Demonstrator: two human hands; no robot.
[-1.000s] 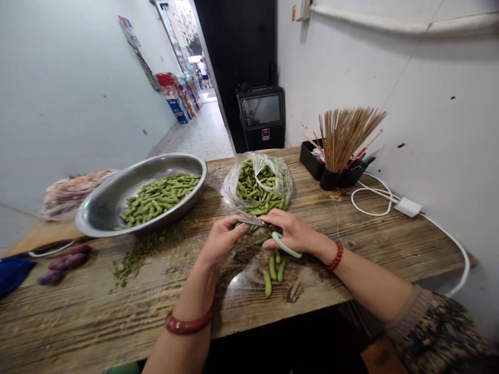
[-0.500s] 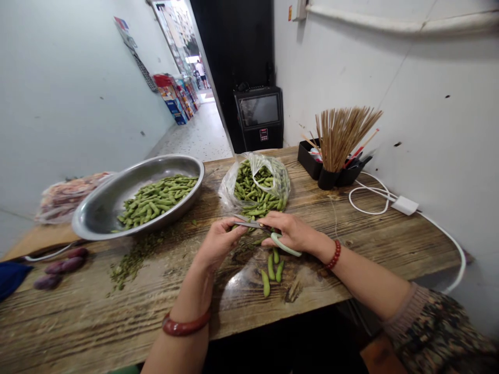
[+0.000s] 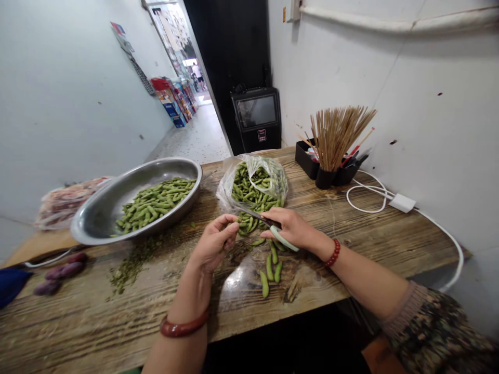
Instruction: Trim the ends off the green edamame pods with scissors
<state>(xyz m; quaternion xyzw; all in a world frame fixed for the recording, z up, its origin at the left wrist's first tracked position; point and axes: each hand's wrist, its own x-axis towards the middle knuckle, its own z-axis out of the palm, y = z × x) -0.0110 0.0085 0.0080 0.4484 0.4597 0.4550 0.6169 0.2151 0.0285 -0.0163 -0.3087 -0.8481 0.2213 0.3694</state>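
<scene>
My right hand [image 3: 290, 227] is closed round a pair of scissors [image 3: 257, 215] with pale green handles, its blades pointing up and left. To the left of the blades, my left hand [image 3: 217, 240] pinches a soybean pod, of which only a bit of green shows at the fingertips. Just beyond both hands, a clear plastic bag [image 3: 224, 189] lies open, full of green soybean pods [image 3: 249, 182]. Several loose pods [image 3: 268, 267] lie on the table below my right hand. More pods [image 3: 156, 202] fill part of a wide steel basin [image 3: 97, 215] on the left.
Green trimmings [image 3: 132, 267] are scattered on the wooden table [image 3: 156, 322] below the basin. Purple-red oval items [image 3: 64, 271] and a bagged pinkish heap [image 3: 66, 200] sit far left. At the right stand bundled sticks [image 3: 339, 135] in a black holder [image 3: 325, 177], beside a white cable [image 3: 440, 223].
The scissors have come away from my left fingertips, and their blades now angle more upward. My left hand has shifted slightly left and down. The whole view has moved a little.
</scene>
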